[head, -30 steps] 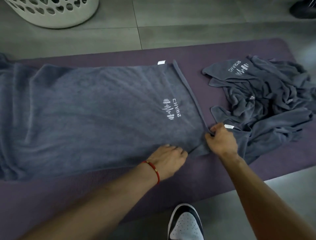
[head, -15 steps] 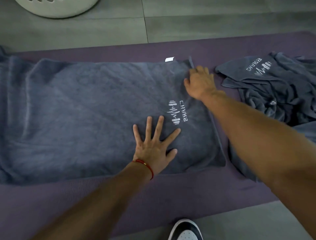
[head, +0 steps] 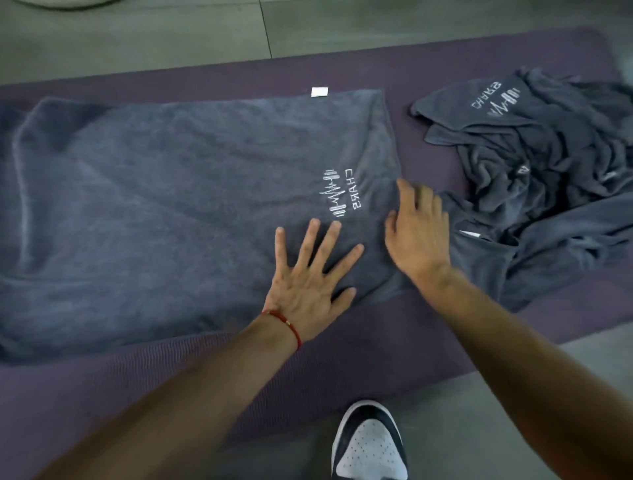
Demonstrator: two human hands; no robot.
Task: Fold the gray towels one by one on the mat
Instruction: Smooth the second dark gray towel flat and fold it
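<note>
A gray towel with a white logo lies spread flat across the purple mat. My left hand, fingers splayed, presses flat on the towel near its front right part, just below the logo. My right hand lies flat with straight fingers on the towel's right edge, beside the left hand. A crumpled heap of more gray towels sits on the right part of the mat, its near edge touching the spread towel by my right hand.
Gray floor tiles surround the mat. The rim of a white laundry basket shows at the top left edge. My black-and-white shoe stands on the floor at the bottom, just in front of the mat.
My right hand slid from the towel's far right corner down its right edge toward me. My left hand stayed pressed flat on the towel.
</note>
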